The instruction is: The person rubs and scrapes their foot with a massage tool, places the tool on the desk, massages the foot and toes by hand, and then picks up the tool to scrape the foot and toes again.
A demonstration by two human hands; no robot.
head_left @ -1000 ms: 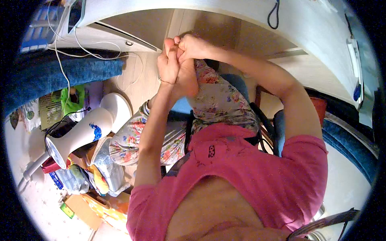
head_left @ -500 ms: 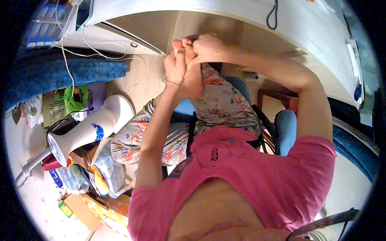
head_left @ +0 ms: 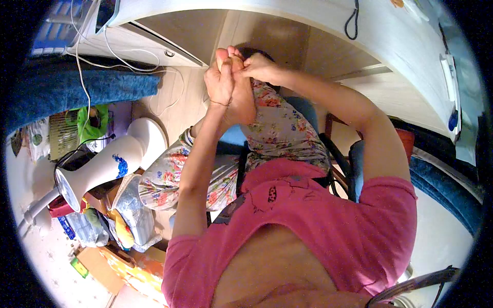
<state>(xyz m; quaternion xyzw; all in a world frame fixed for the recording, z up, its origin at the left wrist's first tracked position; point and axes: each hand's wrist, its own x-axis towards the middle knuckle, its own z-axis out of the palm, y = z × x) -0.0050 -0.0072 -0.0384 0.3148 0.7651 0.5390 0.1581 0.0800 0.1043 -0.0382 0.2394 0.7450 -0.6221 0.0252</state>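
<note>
My bare foot (head_left: 243, 105) is raised across the other leg, sole facing up and toes pointing away from me. Wrapped round its left edge just below the toes is my left hand (head_left: 219, 84), with a thin band at the wrist. My right hand (head_left: 260, 68) is closed at the right side of the ball of the foot, its thumb and fingertips pressed against the skin near the small toes. Some of its fingers are hidden behind the foot. The floral trousers (head_left: 285, 131) cover both legs.
A pale desk (head_left: 246, 9) curves across the front, with a dark cord loop (head_left: 352, 25) hanging from its edge. At left stand a white lamp-like stand (head_left: 97, 169), white cables (head_left: 84, 77), a blue cloth (head_left: 113, 90) and piled bags (head_left: 136, 215). I sit on a blue chair (head_left: 357, 159).
My right hand has turned and drawn back slightly from over the toes, its thumb and fingertips now against the ball of the foot. My left hand keeps its hold.
</note>
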